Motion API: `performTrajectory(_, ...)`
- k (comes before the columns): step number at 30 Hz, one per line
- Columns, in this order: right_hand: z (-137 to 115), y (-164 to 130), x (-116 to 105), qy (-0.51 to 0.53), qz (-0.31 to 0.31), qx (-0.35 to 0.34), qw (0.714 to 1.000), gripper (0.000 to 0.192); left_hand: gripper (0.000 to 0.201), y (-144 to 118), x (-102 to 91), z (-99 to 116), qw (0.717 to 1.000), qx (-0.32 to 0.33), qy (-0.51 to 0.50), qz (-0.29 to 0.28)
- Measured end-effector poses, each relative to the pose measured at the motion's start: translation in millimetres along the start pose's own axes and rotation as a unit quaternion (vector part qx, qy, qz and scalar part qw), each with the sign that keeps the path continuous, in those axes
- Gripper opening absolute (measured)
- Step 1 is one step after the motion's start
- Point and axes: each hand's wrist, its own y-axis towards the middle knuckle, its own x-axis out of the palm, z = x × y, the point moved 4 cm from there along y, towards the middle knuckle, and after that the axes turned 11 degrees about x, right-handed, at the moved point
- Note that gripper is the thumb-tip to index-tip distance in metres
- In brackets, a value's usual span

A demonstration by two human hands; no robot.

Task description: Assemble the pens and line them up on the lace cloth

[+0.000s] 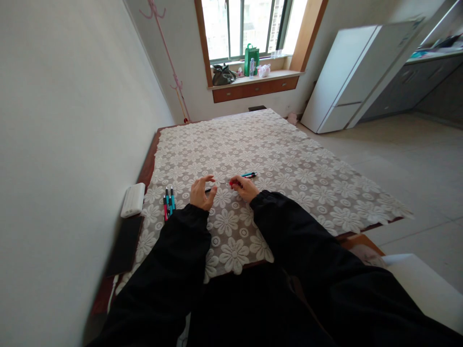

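Both my hands rest on a table covered with a white floral lace cloth (275,159). My left hand (202,192) pinches a thin dark pen part (208,190) between thumb and fingers. My right hand (245,187) is closed around a small red pen piece (231,183). Just beyond my right hand a teal and red pen (249,175) lies on the cloth. To the left of my left hand, three pens (169,202) in red, black and teal lie side by side.
A white box (133,199) and a dark flat phone-like object (125,245) lie at the table's left edge beside the wall. A window sill with a green bag (251,59) is at the far end. A white fridge (347,77) stands at the right.
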Motion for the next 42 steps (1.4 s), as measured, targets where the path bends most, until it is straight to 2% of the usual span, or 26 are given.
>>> performTrajectory(3,4,3,-2,0.016,0.029,0.016,0.999,0.013,0.031,-5,4.1,-14,0.996,-0.064,0.066,-0.006)
performTrajectory(5,6,3,-4,0.0,0.046,0.021,0.999,0.012,0.027,-9,8.8,-21,0.987,-0.1,0.124,-0.029)
performTrajectory(8,5,2,-5,-0.06,0.063,0.017,0.996,0.011,0.014,-13,15.4,-26,0.98,-0.115,0.148,-0.067)
performTrajectory(13,2,0,-5,-0.17,0.062,-0.006,0.984,0.011,0.016,-11,16.7,-26,0.987,-0.09,0.118,-0.066)
performTrajectory(17,1,-1,-5,-0.201,0.053,-0.003,0.978,0.012,0.018,-7,15.5,-20,0.993,-0.055,0.088,-0.053)
performTrajectory(21,0,-2,-5,-0.213,0.049,-0.004,0.976,0.013,0.017,-5,14.7,-14,0.996,-0.015,0.08,-0.044)
performTrajectory(28,-1,-2,-5,-0.213,0.044,-0.006,0.976,0.012,0.016,-4,14.5,-11,0.996,-0.015,0.069,-0.053)
performTrajectory(42,-8,-5,-1,-0.202,-0.004,-0.07,0.977,0.015,0.015,-2,18.9,-3,0.995,0.033,0.018,-0.093)
